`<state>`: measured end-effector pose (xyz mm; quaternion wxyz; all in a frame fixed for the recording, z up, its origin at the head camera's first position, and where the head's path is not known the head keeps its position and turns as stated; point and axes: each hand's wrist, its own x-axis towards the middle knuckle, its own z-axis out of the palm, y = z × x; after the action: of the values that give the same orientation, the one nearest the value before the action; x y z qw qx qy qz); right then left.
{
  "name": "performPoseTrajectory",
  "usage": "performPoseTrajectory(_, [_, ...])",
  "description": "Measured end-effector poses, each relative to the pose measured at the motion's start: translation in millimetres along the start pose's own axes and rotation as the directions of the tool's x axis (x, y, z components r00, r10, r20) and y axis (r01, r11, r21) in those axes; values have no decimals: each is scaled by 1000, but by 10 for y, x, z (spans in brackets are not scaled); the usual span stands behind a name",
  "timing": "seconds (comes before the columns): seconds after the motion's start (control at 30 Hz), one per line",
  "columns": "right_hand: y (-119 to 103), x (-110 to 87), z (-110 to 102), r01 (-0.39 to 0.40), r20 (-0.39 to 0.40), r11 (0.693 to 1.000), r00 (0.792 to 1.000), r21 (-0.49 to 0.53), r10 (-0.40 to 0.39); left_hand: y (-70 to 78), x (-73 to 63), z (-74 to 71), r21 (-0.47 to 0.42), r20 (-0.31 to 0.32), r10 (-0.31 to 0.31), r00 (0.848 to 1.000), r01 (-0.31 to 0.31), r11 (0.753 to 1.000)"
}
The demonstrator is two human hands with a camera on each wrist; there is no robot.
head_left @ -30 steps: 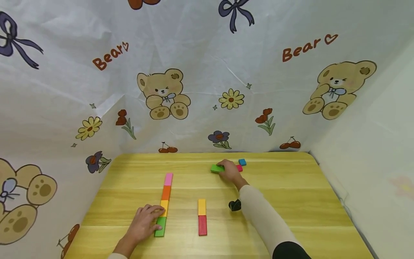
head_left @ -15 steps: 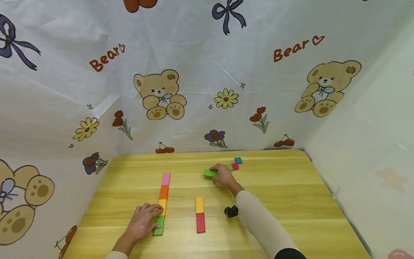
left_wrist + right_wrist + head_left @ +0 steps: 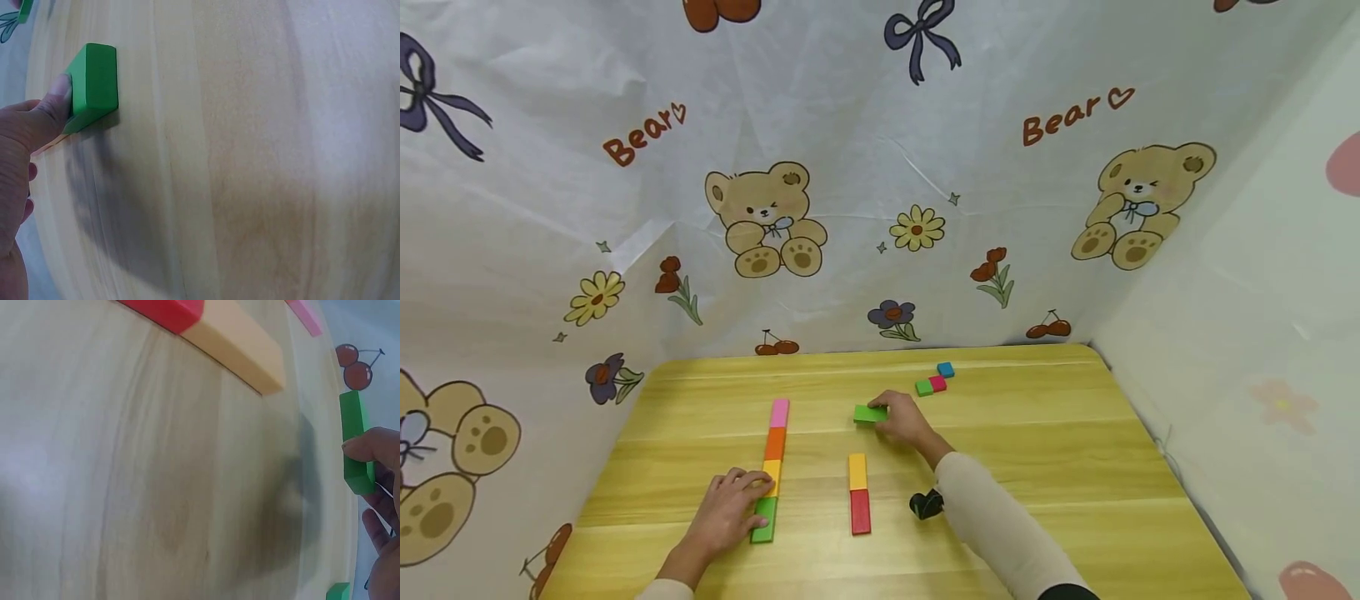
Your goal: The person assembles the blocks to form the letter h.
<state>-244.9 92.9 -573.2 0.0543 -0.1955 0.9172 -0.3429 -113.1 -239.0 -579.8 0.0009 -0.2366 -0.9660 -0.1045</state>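
My right hand (image 3: 906, 420) pinches a long green block (image 3: 867, 413) between thumb and fingers. In the right wrist view that green block (image 3: 354, 419) is raised above the table. On the left, a straight row runs from a pink block (image 3: 780, 412) through an orange block (image 3: 775, 443) and a yellow block (image 3: 771, 478) to a green block (image 3: 763, 520). My left hand (image 3: 724, 508) rests at this row, fingertips on the yellow block and thumb against the green one. Right of the row, a second yellow block (image 3: 857, 472) lies end to end with a red block (image 3: 860, 512).
Farther back lie a small green block (image 3: 924, 388), a small red block (image 3: 937, 383) and a small blue block (image 3: 946, 369). A black object (image 3: 927, 504) shows beside the right sleeve. A bear-print cloth (image 3: 835, 317) hangs behind the wooden table (image 3: 1037, 433).
My right hand has carried the long green block left and nearer, away from the small blocks, uncovering the small green one. My left hand keeps its place at the row. The head view has shifted slightly.
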Motion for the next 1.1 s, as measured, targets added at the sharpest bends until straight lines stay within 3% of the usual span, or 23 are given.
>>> performPoseTrajectory(0.23, [-136, 1, 71, 48, 1, 995, 999, -93, -48, 14, -1, -30, -5, -7, -6, 1000, 6, 1000])
performPoseTrajectory(0.63, [-333, 40, 205, 71, 39, 997, 997, -26, -70, -4, 2, 10, 17, -30, 21, 999, -20, 1000])
performPoseTrajectory(1.1, [-595, 68, 402, 63, 67, 998, 996, 8, -63, 15, 18, -17, -12, 9, -36, 999, 37, 999])
